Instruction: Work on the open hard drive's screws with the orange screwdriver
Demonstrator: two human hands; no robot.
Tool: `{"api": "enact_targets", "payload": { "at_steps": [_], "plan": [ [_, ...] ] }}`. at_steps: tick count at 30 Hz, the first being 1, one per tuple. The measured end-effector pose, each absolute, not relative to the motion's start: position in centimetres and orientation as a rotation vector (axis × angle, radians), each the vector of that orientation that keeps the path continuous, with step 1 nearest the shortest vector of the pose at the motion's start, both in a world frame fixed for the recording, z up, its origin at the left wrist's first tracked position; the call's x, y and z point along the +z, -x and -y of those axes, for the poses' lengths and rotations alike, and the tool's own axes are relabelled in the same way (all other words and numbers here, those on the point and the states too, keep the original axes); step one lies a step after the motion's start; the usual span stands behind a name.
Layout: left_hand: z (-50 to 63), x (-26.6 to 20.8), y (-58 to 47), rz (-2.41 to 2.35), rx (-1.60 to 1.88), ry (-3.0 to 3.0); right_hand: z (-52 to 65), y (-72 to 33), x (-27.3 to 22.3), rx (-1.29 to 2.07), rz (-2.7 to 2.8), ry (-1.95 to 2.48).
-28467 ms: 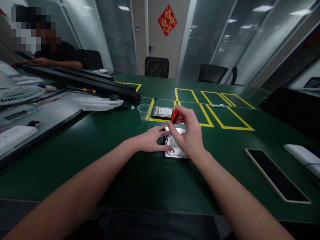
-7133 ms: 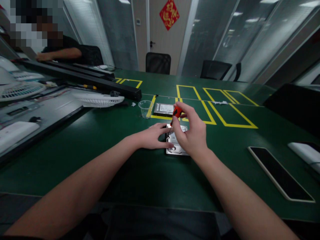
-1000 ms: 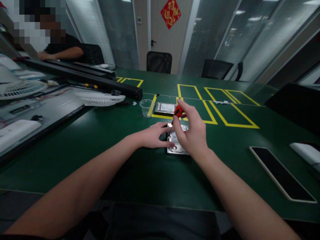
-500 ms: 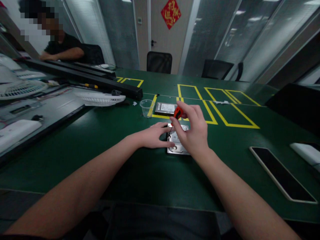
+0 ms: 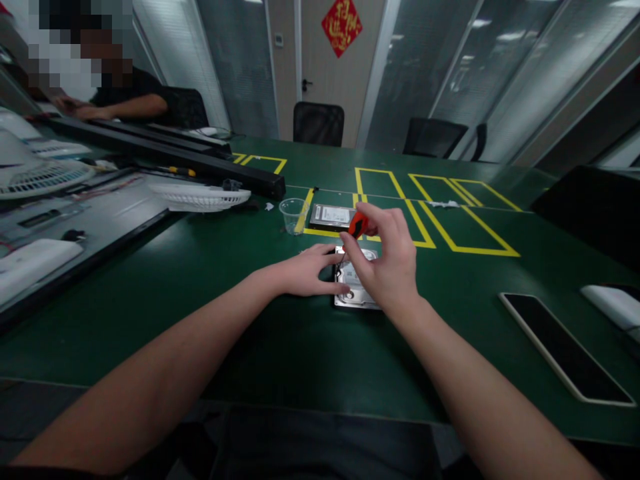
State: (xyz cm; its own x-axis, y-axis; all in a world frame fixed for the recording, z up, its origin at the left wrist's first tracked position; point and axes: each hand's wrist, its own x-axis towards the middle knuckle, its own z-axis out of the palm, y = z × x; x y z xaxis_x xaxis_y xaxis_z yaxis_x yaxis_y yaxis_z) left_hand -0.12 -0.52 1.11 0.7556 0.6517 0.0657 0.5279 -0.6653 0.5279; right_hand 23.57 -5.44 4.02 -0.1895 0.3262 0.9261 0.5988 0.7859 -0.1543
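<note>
Nearer the wearer than the clear plastic cup [image 5: 293, 217], and off to its right, lay the silver hard drive [image 5: 354, 277], flat on the green table [image 5: 280, 353]. And what counted was the line of the screwdriver [image 5: 357, 227]! Its orange-red handle stood up to the right of the cup, while its thin shaft slanted down and leftward, back towards the cup's side, to the drive's left portion. Whether the tip actually sat in a screw, I could not tell; it was too fine to see. The drive's long axis appeared to run away from the wearer, though the right hand hid part of its far-from-cup side.

Right hand [image 5: 393, 257], farther from the cup: thumb and fingertips pinched round the handle, no slack visible, the drive just below those fingers and slightly cupward. Left hand [image 5: 307, 272], closer in, almost straight nearer from the cup: thumb and forefinger spread wide, gripping no tool, reaching onto the drive's cup-side edge, thumb on its top face. Beyond the screwdriver, just right of the cup, sat the second hard drive [image 5: 330, 217].

And the change from a second earlier? Small, but there! The right thumb had slid cupward along the handle, and the handle showed a different face, as if rolled. The drive, the left hand and the cup had held their places.
</note>
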Motion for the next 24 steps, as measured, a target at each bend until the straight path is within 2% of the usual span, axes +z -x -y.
{"api": "enact_targets", "payload": {
  "at_steps": [24],
  "plan": [
    [0.49, 1.1, 0.03, -0.911, 0.304, -2.439, 5.56, -23.37, 3.61, -0.195, 1.834, 0.725]
  ]
}}
